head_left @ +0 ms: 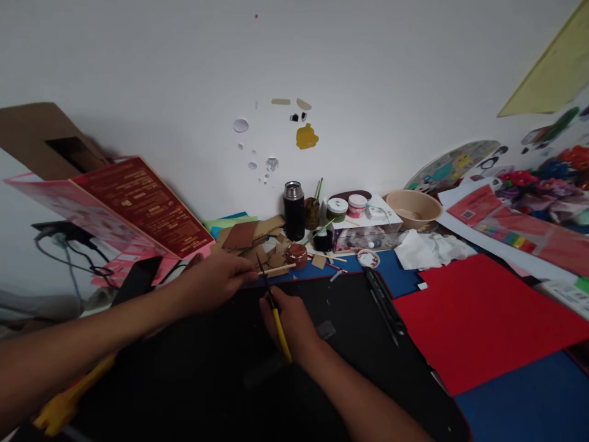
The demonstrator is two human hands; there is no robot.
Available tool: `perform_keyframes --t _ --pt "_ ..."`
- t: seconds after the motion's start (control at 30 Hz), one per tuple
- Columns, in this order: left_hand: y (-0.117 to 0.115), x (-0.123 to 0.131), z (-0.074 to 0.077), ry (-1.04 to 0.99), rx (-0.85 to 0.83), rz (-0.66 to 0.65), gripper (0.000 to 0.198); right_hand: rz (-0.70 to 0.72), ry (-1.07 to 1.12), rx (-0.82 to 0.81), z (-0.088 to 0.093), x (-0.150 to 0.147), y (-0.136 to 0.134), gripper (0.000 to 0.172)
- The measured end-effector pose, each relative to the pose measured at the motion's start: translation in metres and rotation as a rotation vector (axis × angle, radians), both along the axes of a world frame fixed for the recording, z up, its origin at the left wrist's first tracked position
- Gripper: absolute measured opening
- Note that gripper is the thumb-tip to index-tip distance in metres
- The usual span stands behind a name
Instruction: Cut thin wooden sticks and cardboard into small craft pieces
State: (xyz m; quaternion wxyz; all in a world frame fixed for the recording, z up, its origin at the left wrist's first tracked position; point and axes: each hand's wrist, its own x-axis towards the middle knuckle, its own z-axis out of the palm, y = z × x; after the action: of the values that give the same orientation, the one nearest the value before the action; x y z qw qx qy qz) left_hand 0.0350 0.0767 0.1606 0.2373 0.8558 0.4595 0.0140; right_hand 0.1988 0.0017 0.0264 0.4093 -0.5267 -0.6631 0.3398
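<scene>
My left hand (218,281) is closed on a thin wooden stick (280,269) that points to the right. In my right hand (294,322) are scissors with yellow handles (281,337), the fingers wrapped round them. The dark scissor blades (263,270) point up and away from me and cross the stick close to my left fingertips. Whether the blades touch the stick I cannot tell. Just beyond lie brown cardboard scraps (246,236) and a small jar of brown paint (297,255).
A black mat (193,374) lies under both hands. Behind it stand a black thermos (293,212), a brush jar (311,215) and a box (368,230) with paint pots on top. To the right are a utility knife (385,301), red paper (492,319) and a beige bowl (414,207).
</scene>
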Motion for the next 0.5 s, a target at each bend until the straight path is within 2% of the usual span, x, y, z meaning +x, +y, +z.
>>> perform_keyframes --t 0.07,0.2,0.27,0.3,0.33,0.4,0.5 --pt "0.002 -0.008 -0.001 -0.044 -0.224 0.061 0.041 0.019 -0.036 0.015 0.001 -0.001 -0.003 0.018" --pt "-0.005 -0.022 -0.006 -0.241 -0.780 0.294 0.054 0.060 -0.094 0.060 0.000 -0.002 -0.008 0.017" --pt "-0.011 -0.027 -0.010 -0.315 -0.944 0.368 0.056 0.086 -0.102 0.087 -0.001 -0.003 -0.010 0.015" --pt "-0.013 -0.029 -0.011 -0.336 -0.969 0.376 0.056 0.095 -0.106 0.095 -0.002 -0.003 -0.011 0.015" --pt "-0.015 -0.030 -0.012 -0.345 -0.950 0.369 0.058 0.098 -0.112 0.099 -0.002 -0.003 -0.011 0.014" --pt "-0.018 -0.030 -0.012 -0.318 -0.788 0.303 0.059 0.092 -0.124 0.092 -0.001 -0.003 -0.011 0.015" --pt "-0.022 -0.026 -0.007 -0.164 -0.331 0.147 0.048 0.077 -0.117 0.059 0.002 -0.003 -0.009 0.017"
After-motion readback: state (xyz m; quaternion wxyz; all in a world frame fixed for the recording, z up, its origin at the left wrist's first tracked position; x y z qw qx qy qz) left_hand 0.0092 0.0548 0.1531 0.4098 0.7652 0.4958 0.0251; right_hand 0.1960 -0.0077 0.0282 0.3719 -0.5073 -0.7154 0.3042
